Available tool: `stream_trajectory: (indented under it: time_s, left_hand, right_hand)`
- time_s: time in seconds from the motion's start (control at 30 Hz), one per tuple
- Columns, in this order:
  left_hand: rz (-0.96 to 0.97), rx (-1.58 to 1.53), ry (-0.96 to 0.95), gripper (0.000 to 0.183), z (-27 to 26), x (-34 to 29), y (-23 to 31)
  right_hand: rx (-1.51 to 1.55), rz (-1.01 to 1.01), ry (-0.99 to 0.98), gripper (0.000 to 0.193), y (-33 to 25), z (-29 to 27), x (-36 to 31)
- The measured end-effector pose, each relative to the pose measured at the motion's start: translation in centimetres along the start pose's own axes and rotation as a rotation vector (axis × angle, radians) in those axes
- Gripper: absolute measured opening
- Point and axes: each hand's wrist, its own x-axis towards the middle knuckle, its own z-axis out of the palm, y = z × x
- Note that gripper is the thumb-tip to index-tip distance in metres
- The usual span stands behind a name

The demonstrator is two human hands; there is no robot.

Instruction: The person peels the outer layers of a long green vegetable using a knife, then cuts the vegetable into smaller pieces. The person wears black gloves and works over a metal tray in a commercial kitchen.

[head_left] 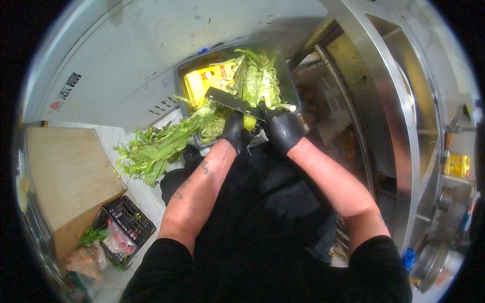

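Note:
Both of my hands wear black gloves and are close together over a grey bin (295, 96). My right hand (282, 126) is closed round the handle end of a cleaver (232, 102), whose wide dark blade points left across the bin. In my closed left hand (236, 132) is a stalk of leafy stem lettuce (177, 134). Its pale green stem end (249, 122) shows beside my fingers, just under the blade. The long leaves trail out to the left over the floor. Inside the bin lie cut leaves (260, 83) and a yellow package (207, 80).
A light grey appliance panel (136, 55) rises behind the bin. Steel shelving with a bright upright edge (399, 126) stands close on the right. At the left are a cardboard box (70, 171) and a black crate (129, 222) with bagged goods and greens.

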Motion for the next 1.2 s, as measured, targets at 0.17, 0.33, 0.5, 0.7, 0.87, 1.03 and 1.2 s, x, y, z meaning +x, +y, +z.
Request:
stream_trajectory:
  time_s: [0.17, 0.33, 0.5, 0.7, 0.87, 1.03, 1.2]
  left_hand:
    - [0.055, -0.013, -0.023, 0.030, 0.3, 0.1, 0.1]
    - [0.042, 0.029, -0.018, 0.032, -0.2, 0.6, -0.1]
    - [0.017, 0.124, 0.039, 0.034, 0.6, 0.9, -0.1]
    - [0.022, 0.031, -0.023, 0.040, 1.5, 0.2, 0.5]
    - [-0.015, 0.147, -0.071, 0.047, 1.1, 1.4, 0.7]
    - [-0.037, 0.067, -0.102, 0.036, 0.7, 3.4, 0.7]
    - [0.048, 0.092, -0.137, 0.048, 0.5, 3.9, 0.0]
  right_hand:
    - [-0.077, -0.017, 0.079, 0.060, 0.2, 1.7, -0.3]
    - [-0.070, -0.001, 0.121, 0.068, 0.6, 3.0, -0.5]
    - [-0.088, 0.108, 0.081, 0.065, 1.1, 3.3, 0.5]
    - [-0.042, 0.092, 0.068, 0.046, 1.3, 2.6, 2.0]
    - [-0.069, 0.120, 0.075, 0.023, 1.2, 1.7, 0.9]
    - [-0.117, 0.193, -0.041, 0.021, 1.6, 1.4, 0.9]
    - [0.224, 0.206, 0.200, 0.022, 3.3, 3.0, 4.2]
